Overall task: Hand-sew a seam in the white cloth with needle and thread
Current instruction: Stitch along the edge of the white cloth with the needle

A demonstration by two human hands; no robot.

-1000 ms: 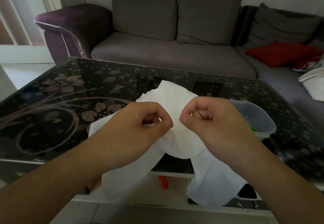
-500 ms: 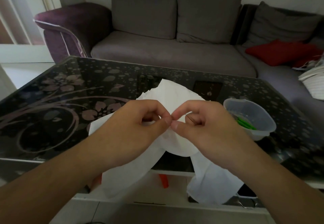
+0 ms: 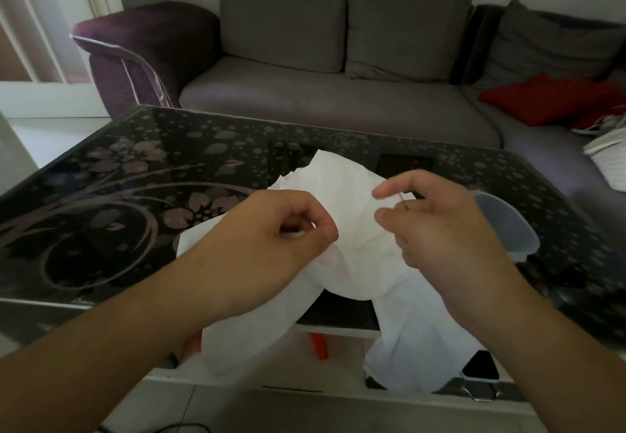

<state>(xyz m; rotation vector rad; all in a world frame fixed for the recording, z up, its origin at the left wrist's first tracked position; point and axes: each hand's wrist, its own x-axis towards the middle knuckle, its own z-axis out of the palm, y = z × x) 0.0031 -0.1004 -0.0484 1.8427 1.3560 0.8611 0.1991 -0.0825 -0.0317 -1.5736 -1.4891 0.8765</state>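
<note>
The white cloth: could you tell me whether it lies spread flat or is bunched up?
Bunched up: the white cloth is gathered in a hump between both hands, its ends hanging over the table edge.

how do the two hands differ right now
The left hand is curled, pinching the white cloth; the right hand is looser, a thin needle showing by its fingers. The left sits lower, the right raised and further right. Both are over the cloth.
</note>
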